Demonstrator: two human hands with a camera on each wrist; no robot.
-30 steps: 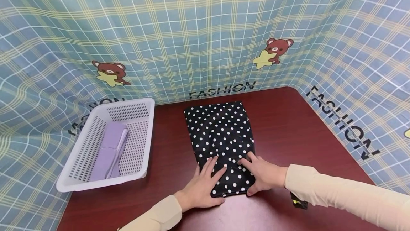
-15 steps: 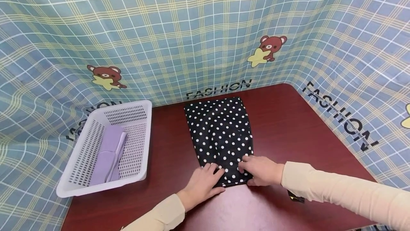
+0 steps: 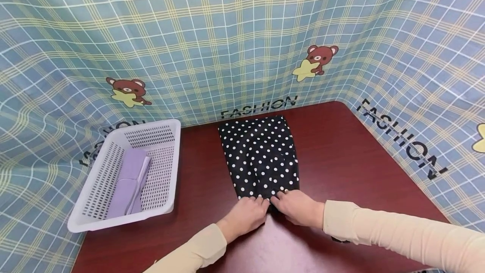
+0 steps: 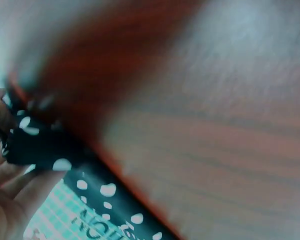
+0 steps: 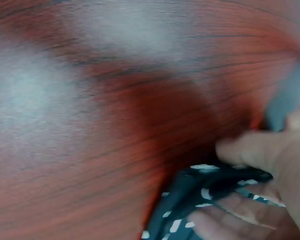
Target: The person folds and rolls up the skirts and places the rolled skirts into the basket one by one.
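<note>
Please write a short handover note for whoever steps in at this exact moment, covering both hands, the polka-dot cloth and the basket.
Left hand: grips the near edge of the polka-dot cloth, fingers curled.
Right hand: pinches the same edge, right beside the left.
The cloth lies folded into a long strip on the red table, running away from the person.
White basket sits to the left, holding a folded lilac cloth.
Done: cloth narrowed lengthwise.
Left, probably: fold the near end over and put it in the basket.

A folded black polka-dot cloth [image 3: 259, 155] lies flat at the table's middle.
</note>
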